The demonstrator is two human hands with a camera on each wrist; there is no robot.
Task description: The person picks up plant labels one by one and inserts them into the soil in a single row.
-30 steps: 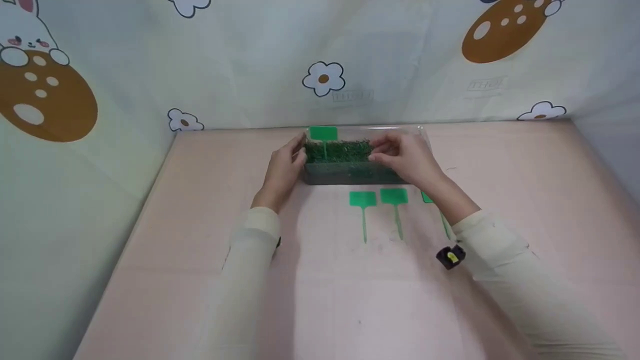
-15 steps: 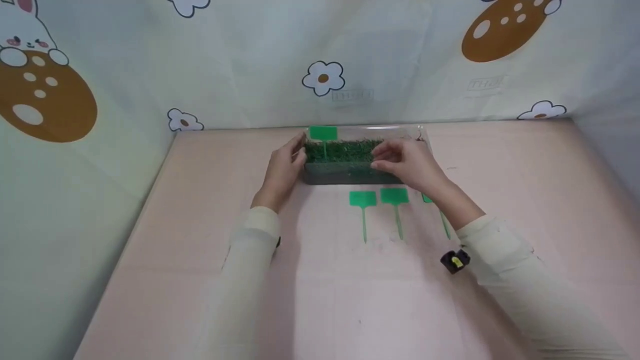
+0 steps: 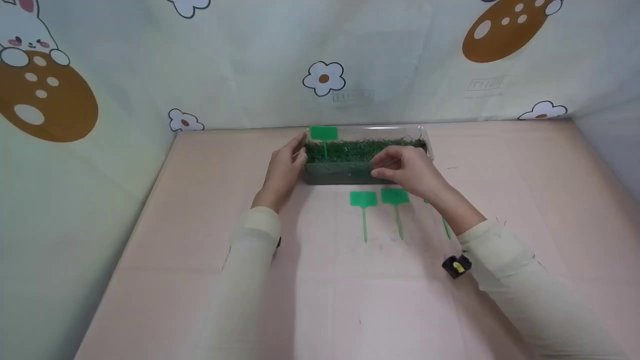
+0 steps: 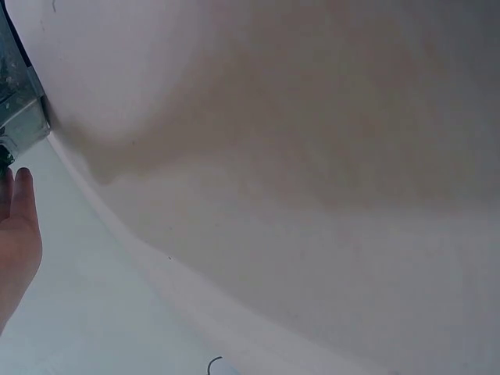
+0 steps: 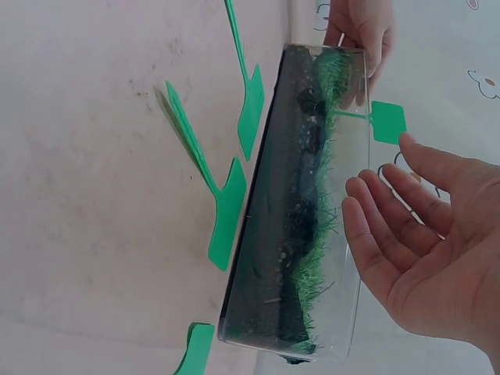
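Note:
A clear plastic box [image 3: 332, 175] with dark filling and a strip of artificial grass [image 3: 345, 150] stands against the back wall. One green plant label [image 3: 324, 132] sticks upright in the grass near the left end. My left hand [image 3: 282, 167] touches the box's left end, its fingers fairly straight in the left wrist view. Above the front side hovers my right hand [image 5: 426, 234], fingers loosely bent, thumb apart and nothing between them. Two more plant labels [image 3: 363, 198] lie on the table before the box; a third label [image 3: 446, 229] is partly hidden by my right forearm.
The pink-covered table [image 3: 200, 240] reaches back to a patterned cloth wall [image 3: 250, 65]. Side cloths border it left and right. On my right wrist sits a small black device [image 3: 456, 266].
My right hand has drawn back from the grass toward the box's front, showing more grass at the right end. The left hand, box and labels have stayed put.

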